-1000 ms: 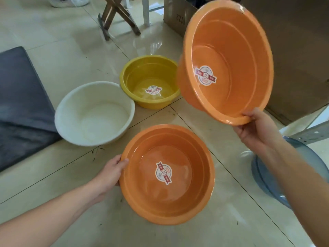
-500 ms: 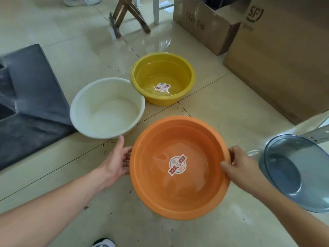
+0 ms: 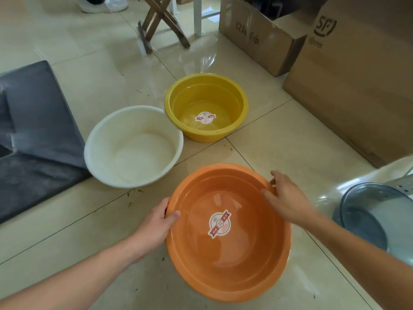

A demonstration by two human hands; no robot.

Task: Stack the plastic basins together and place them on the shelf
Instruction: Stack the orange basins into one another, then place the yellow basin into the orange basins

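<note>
An orange basin (image 3: 234,265) with a round sticker inside sits low in front of me; only one rim shows clearly, so a nested basin inside it cannot be told apart. My left hand (image 3: 156,222) grips its left rim, thumb inside. My right hand (image 3: 286,198) holds the far right rim, fingers curled over the edge. A white basin (image 3: 134,148) stands on the floor to the upper left. Beyond it to the right is a yellow basin (image 3: 205,104). A translucent grey-blue basin (image 3: 375,220) lies at the right edge.
Two cardboard boxes (image 3: 353,86) (image 3: 257,34) stand at the back right. A dark grey mat (image 3: 33,130) covers the floor at the left. Wooden stool legs (image 3: 161,21) and a person's shoe (image 3: 102,3) are at the top. A perforated metal rail (image 3: 402,186) shows at the right.
The orange basin my right hand held up in the air has come down into the orange basin on the floor. My right hand now grips the far rim; the left thumb has hooked inside.
</note>
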